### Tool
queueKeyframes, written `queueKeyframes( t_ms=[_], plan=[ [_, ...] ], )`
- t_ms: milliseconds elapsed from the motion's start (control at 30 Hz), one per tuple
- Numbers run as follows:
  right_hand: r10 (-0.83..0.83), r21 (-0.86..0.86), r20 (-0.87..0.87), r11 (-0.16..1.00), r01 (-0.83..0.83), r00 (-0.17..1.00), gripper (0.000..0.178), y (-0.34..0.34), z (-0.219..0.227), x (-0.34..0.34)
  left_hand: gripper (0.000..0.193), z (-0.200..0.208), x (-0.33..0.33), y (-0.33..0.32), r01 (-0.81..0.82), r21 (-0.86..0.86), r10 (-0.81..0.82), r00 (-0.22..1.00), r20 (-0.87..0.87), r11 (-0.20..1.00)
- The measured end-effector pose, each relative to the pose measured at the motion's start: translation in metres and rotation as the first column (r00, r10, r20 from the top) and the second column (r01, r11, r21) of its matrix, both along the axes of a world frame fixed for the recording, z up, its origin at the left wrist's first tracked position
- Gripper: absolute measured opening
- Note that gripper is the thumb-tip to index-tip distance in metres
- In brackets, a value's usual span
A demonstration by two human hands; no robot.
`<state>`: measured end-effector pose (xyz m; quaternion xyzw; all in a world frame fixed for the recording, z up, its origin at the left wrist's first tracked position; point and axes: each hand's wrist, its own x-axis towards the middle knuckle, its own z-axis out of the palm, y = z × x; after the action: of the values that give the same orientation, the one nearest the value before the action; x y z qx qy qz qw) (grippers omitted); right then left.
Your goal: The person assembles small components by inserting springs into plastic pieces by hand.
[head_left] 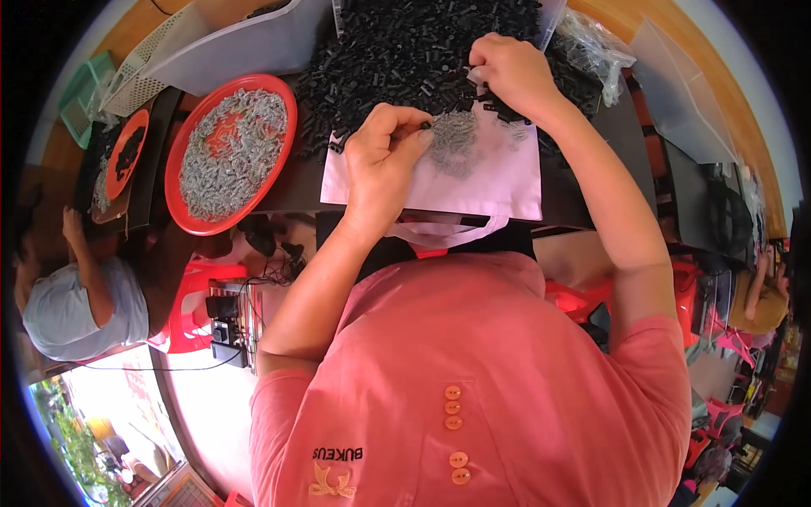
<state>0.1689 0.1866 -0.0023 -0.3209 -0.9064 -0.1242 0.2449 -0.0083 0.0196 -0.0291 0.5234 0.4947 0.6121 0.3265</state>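
My left hand (378, 156) is closed in a pinch over the pale pink cloth (507, 190), with a small black plastic piece (426, 126) between thumb and forefinger. Right beside those fingertips lies a loose heap of small metal springs (454, 142) on the cloth. Farther off and to the right, my right hand (513, 74) is closed with its fingertips at the near edge of a large pile of black plastic pieces (389, 63). What those fingers hold, if anything, is too small to make out.
A red basin (291, 118) of metal springs stands to the left, with a translucent bin (253, 46) behind it. At the far right are a clear plastic bag (596, 52) and another translucent bin (683, 97). A person (89, 296) sits at the left by an orange plate (116, 179).
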Motion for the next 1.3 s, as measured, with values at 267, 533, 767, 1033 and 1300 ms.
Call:
queueKeyframes(
  t_ms=[267, 533, 767, 1033, 1300],
  plan=[
    [0.007, -0.678, -0.600, 0.527, -0.513, 0.800, 0.010, -0.076, 0.016, -0.022, 0.012, 0.003, 0.004, -0.002, 0.012, -0.028, -0.007, 0.988, 0.156, 1.000],
    [0.003, -0.608, -0.642, 0.607, -0.511, 0.767, 0.010, -0.090, 0.012, -0.036, 0.009, 0.005, 0.002, -0.002, -0.039, -0.044, 0.046, 0.985, 0.166, 0.998],
    [-0.084, -0.615, -0.733, 0.505, -0.605, 0.675, 0.011, -0.087, 0.004, -0.038, 0.014, 0.006, -0.001, -0.002, -0.003, -0.088, 0.024, 0.971, 0.239, 0.996],
    [-0.161, -0.573, -0.817, 0.344, -0.744, 0.554, 0.015, -0.086, -0.005, -0.042, 0.014, 0.010, -0.003, -0.003, 0.026, -0.123, 0.007, 0.966, 0.258, 0.992],
    [-0.119, -0.634, -0.750, 0.410, -0.655, 0.651, 0.012, -0.087, -0.002, -0.040, 0.013, 0.006, -0.002, -0.003, 0.014, -0.128, 0.024, 0.956, 0.291, 0.992]
  ],
)
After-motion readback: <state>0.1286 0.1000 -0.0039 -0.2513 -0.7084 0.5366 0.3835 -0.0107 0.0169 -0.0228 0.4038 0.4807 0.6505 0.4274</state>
